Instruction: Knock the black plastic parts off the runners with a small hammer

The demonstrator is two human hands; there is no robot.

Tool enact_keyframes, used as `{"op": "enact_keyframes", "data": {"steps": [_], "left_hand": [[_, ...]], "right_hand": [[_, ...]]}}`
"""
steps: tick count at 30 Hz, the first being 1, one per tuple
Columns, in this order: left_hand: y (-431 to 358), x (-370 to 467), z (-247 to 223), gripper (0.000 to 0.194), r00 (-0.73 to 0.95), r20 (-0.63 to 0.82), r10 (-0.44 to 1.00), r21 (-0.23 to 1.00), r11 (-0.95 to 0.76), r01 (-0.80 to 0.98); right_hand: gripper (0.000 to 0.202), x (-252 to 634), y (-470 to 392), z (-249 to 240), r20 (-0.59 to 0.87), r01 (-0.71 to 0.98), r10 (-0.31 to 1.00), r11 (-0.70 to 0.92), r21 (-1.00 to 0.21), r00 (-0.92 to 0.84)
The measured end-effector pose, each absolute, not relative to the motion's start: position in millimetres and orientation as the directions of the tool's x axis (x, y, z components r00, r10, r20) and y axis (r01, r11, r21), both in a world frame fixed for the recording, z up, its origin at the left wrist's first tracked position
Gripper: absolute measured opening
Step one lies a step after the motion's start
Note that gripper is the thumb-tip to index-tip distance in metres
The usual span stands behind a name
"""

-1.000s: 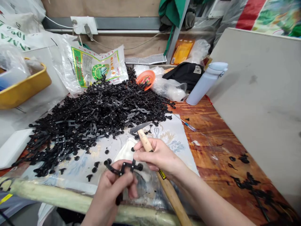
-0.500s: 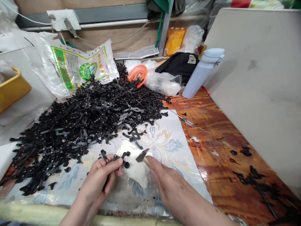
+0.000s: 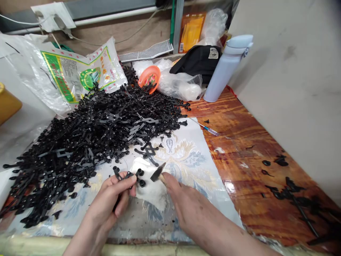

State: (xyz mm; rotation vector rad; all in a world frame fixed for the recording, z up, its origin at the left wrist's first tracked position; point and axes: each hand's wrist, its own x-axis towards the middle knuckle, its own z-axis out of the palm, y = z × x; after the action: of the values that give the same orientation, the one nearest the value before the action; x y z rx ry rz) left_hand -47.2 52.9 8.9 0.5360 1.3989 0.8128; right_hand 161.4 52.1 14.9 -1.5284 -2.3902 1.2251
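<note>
Between thumb and fingers, my left hand (image 3: 113, 197) pinches a black plastic linkage part (image 3: 140, 177) with round knobs on its ends. My right hand (image 3: 183, 202) is closed around the handle of a small knife (image 3: 157, 172) with a short, dark, slanted blade. The blade points up and left, a little to the right of the part and apart from it. Under both lies a white cloth (image 3: 153, 193) on the patterned table cover. Just beyond the cloth is another black linkage (image 3: 149, 152). A large pile of similar black parts (image 3: 106, 124) fills the left and middle.
A screwdriver (image 3: 211, 131) lies on the wooden tabletop (image 3: 226, 121) right of the cover. Behind it stands a pale blue bottle (image 3: 226, 71). An orange dish (image 3: 149, 79) rests against the pile. Black scraps (image 3: 286, 193) lie at right, beside a grey panel (image 3: 290, 89).
The view has shifted slightly, so the background sits higher and further left. My hands keep the same grips; the knife's blade has turned a little more upright.
</note>
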Motion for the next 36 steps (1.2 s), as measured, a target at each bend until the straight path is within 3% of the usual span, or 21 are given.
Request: {"op": "enact_keyframes", "data": {"steps": [8,14,20,25,28,31,36], "left_hand": [[50,-47,5,0.04,0.005,-0.671,0.741,0.724,0.657,-0.212],[48,-44,3,0.039,-0.009,-0.655,0.756,0.741,0.639,-0.207],[46,-42,1,0.041,-0.029,-0.615,0.788,0.777,0.6,-0.19],[46,-44,-2,0.041,-0.034,-0.616,0.787,0.776,0.6,-0.195],[47,-44,-1,0.04,-0.034,-0.615,0.788,0.78,0.602,-0.173],[48,-44,1,0.041,-0.037,-0.617,0.786,0.781,0.606,-0.151],[49,-45,1,0.039,-0.036,-0.614,0.788,0.783,0.603,-0.155]], "right_hand": [[0.053,162,51,12,-0.322,0.709,0.794,0.183,-0.681,-0.515],[0.039,165,49,9,-0.266,0.681,0.813,0.203,-0.703,-0.517],[0.036,164,58,25,0.016,0.533,0.868,0.319,-0.783,-0.496],[0.037,151,72,31,0.18,0.524,0.815,0.505,-0.685,-0.55],[0.039,147,76,25,0.111,0.609,0.803,0.526,-0.593,-0.585],[0.037,148,79,25,0.025,0.631,0.786,0.514,-0.58,-0.617],[0.038,149,81,27,0.254,0.539,0.777,0.594,-0.597,-0.576]]}}
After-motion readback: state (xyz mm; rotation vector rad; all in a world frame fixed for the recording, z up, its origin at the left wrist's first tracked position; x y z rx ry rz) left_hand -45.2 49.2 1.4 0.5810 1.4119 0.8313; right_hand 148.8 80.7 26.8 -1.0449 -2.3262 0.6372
